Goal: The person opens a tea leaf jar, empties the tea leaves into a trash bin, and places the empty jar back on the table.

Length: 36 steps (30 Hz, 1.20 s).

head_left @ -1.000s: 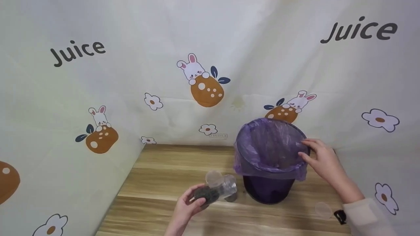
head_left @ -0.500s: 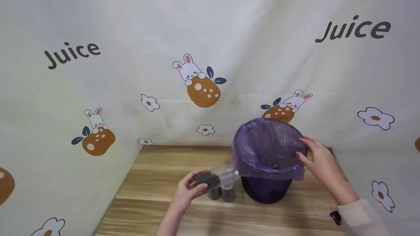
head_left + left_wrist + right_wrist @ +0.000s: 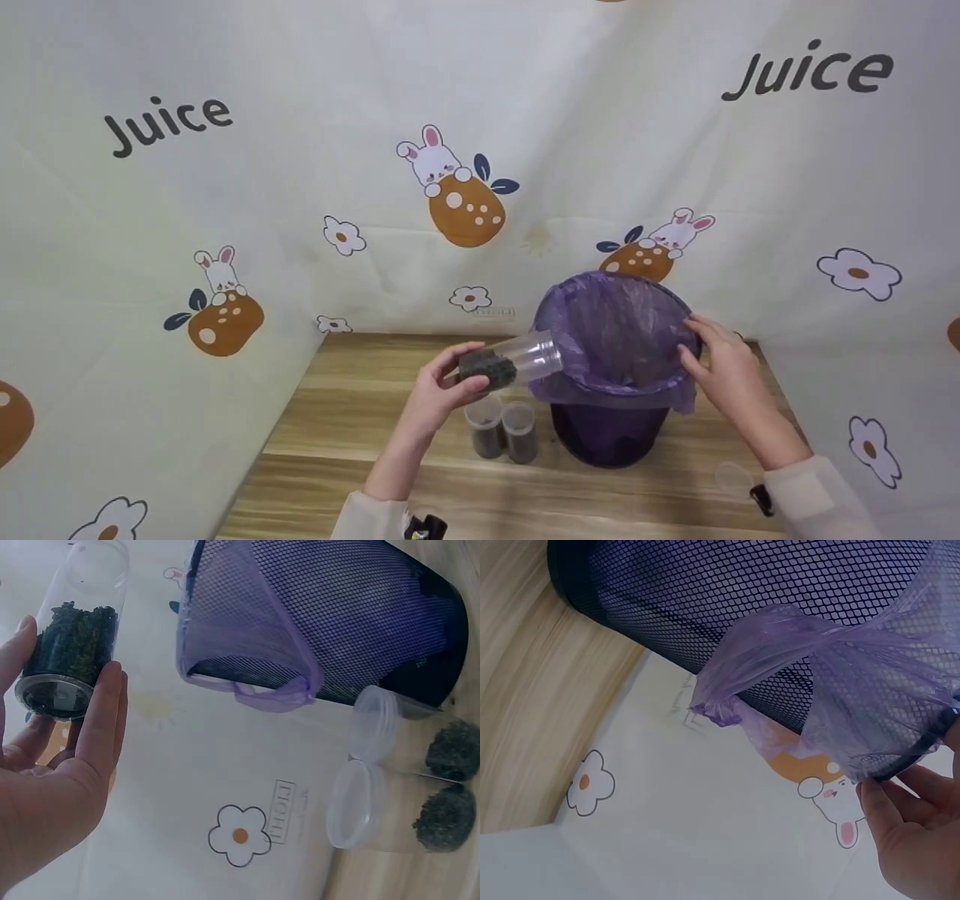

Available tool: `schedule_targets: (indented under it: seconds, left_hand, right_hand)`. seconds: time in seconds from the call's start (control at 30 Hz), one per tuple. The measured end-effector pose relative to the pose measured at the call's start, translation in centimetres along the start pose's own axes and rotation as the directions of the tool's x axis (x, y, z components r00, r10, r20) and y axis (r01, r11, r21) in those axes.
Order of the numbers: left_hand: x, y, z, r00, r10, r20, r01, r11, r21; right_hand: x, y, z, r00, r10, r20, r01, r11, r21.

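Bringing the uncapped clear jar (image 3: 514, 360) to the lip of the lined mesh bin (image 3: 611, 437) looks like the step in hand. The jar is in the air, and in the head view its neck overlaps the bin's left edge; the left wrist view shows it above the rim and apart from it. Its long axis lies close to level, mouth toward the bin, base back in the palm. The dark flakes (image 3: 487, 369) sit heaped at the base end, so none appears to be leaving yet. The next move, I judge, calls for carrying the mouth further over the opening and tipping it well down, base raised.

As for the hands, the left hand (image 3: 436, 384) curls round the jar's base end, thumb on one side and fingers on the other. The right hand (image 3: 727, 367) is partly bent, thumb and fingertips at the bin's right rim, where it seems to hold the purple bag (image 3: 630, 330) in place.

Below the jar, a second jar (image 3: 486, 433) and a third jar (image 3: 521, 436) stand upright side by side on the desk (image 3: 360, 427), dark stuff inside. A loose translucent disc (image 3: 733, 478), perhaps a lid, lies near the right sleeve (image 3: 814, 495). Printed cloth (image 3: 360, 97) hangs behind.
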State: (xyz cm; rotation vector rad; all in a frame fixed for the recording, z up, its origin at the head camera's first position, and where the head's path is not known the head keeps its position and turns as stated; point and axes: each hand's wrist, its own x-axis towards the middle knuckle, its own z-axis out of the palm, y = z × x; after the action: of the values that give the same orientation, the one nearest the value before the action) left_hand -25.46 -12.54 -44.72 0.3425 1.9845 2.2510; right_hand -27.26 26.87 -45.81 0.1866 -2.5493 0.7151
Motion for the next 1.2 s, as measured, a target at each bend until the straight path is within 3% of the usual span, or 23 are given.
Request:
schedule_targets:
  seconds: [0.53,0.9,1.2]
  left_hand:
    - [3.1,3.4,1.8,0.997,0.058,0.049,-0.06,0.998,0.034]
    - [5.1,5.7,2.6,0.996,0.07,0.061,-0.079,0.984,0.157]
    - [6.4,7.0,3.2,0.994,0.091,0.053,-0.099,0.981,0.168]
  right_hand:
    - [0.0,-0.2,0.2,1.0,-0.014,-0.026,0.013,1.0,-0.018]
    - [0.0,-0.2,0.3,0.999,-0.013,-0.03,0.013,1.0,-0.019]
    - [0.0,-0.1,0.4,0.999,-0.029,-0.041,0.027,0.999,-0.036]
